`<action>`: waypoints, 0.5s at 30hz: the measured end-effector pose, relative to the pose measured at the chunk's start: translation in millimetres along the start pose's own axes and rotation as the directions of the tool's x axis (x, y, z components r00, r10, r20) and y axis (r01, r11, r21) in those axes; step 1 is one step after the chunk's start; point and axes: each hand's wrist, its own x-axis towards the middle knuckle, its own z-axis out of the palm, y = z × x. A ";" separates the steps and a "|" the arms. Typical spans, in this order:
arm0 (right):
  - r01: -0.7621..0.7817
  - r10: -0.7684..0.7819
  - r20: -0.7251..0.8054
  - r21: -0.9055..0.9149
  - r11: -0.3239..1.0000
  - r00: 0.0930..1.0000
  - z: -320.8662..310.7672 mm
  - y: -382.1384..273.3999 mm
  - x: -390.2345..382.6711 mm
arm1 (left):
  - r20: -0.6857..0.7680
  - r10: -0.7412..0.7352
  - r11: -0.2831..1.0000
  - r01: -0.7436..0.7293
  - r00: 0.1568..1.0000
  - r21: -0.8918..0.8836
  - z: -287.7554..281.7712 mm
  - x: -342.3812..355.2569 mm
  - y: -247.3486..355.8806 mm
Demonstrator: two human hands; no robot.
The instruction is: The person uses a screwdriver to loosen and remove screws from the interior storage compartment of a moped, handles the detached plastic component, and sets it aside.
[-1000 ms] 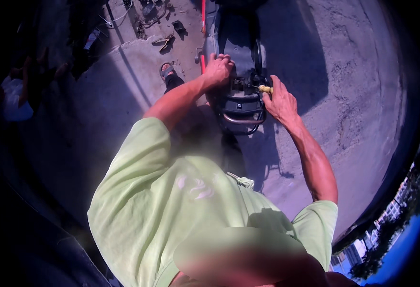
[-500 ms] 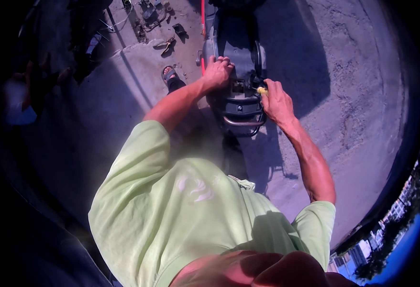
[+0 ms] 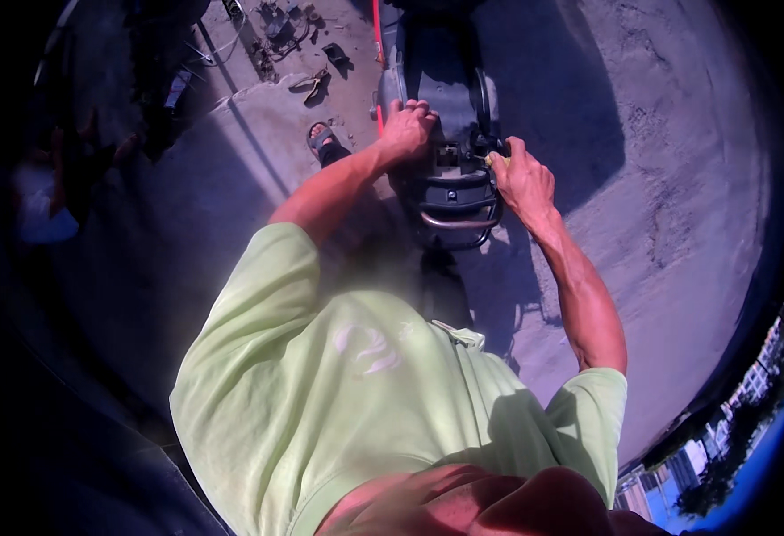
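In front of me stands a scooter or motorcycle, its dark rear body (image 3: 438,89) pointing toward me. My left hand (image 3: 407,131) is on the left side of this body, its fingers bent over the panel edge. On the right side, my right hand (image 3: 528,181) is closed around what looks like a screwdriver (image 3: 504,162) with a yellow handle. Its tip points left at the dark parts beside the frame tube and is too small to make out. Between my hands is a small square opening (image 3: 447,155) in the body. A curved metal grab rail (image 3: 460,221) crosses the rear end.
A red bar or hose (image 3: 379,54) runs along the vehicle's left side. Pliers-like tool (image 3: 310,86) and a dark part (image 3: 336,56) lie on the ground at the upper left. A sandalled foot (image 3: 320,136) is left of the vehicle. Another person (image 3: 42,201) is dim at far left.
My right hand has turned around the yellow handle, which now shows less between the fingers. My left hand stays on the body. The whole view has shifted slightly.
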 end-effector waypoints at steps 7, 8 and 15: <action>0.194 -0.193 -0.033 0.069 0.979 0.981 5.7 15.7 -3.4 | -0.018 0.016 1.000 -0.016 1.000 0.025 5.7 3.9 -5.3; 0.149 -0.149 -0.012 0.070 0.986 0.989 8.0 14.2 -3.8 | -0.013 0.022 0.999 -0.022 1.000 0.029 5.6 3.9 -5.9; 0.081 -0.068 -0.141 0.088 0.993 0.988 7.0 -1.2 -9.6 | 0.041 -0.004 0.999 0.003 0.999 0.038 -6.9 5.3 -3.2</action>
